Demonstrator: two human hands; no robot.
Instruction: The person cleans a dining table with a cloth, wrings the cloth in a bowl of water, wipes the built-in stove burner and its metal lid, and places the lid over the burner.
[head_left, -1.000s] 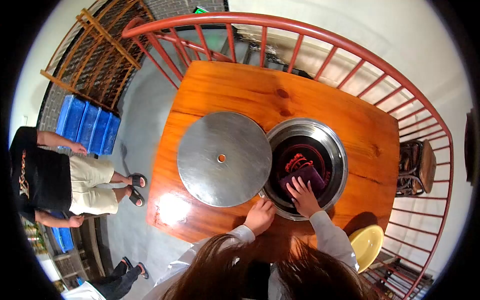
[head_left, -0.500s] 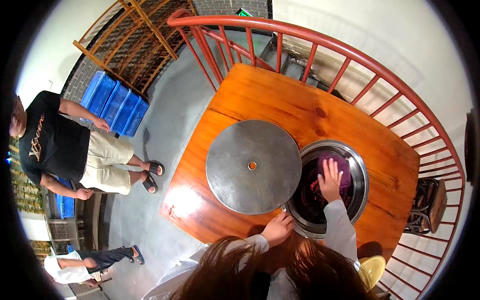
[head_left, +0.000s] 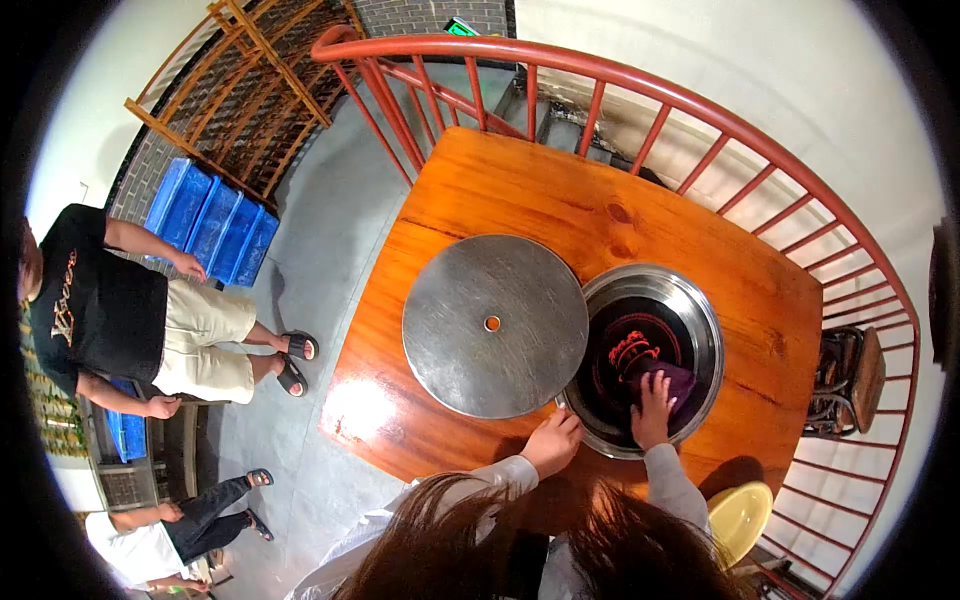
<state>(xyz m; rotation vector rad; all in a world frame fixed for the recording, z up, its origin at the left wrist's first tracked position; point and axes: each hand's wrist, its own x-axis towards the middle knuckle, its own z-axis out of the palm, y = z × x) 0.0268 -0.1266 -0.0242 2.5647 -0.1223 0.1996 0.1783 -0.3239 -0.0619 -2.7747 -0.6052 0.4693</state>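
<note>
My right hand [head_left: 652, 412] presses a dark purple cloth [head_left: 681, 385] with its fingers, against the near right part of a black round cooktop [head_left: 612, 362] with red markings. A wide shiny metal rim [head_left: 708, 325] surrounds this recessed plate in the wooden table. My left hand [head_left: 553, 441] is closed, its fingertips at the near left edge of the rim, where the lid's edge also lies. What those fingers grip, if anything, is too small to make out. A large round grey metal lid [head_left: 480, 350] with a small centre hole lies flat to the left of the cooktop.
The wooden table [head_left: 520, 185] is bordered by a red railing [head_left: 600, 68]. A yellow bowl-like thing [head_left: 742, 522] is at the near right, a stool [head_left: 862, 385] beyond the right edge. Blue crates [head_left: 212, 222] and two people [head_left: 105, 300] are on the left.
My right hand has drawn the cloth from the far right of the cooktop toward me, uncovering more red markings. My left hand stays at the rim. The view has shifted slightly.
</note>
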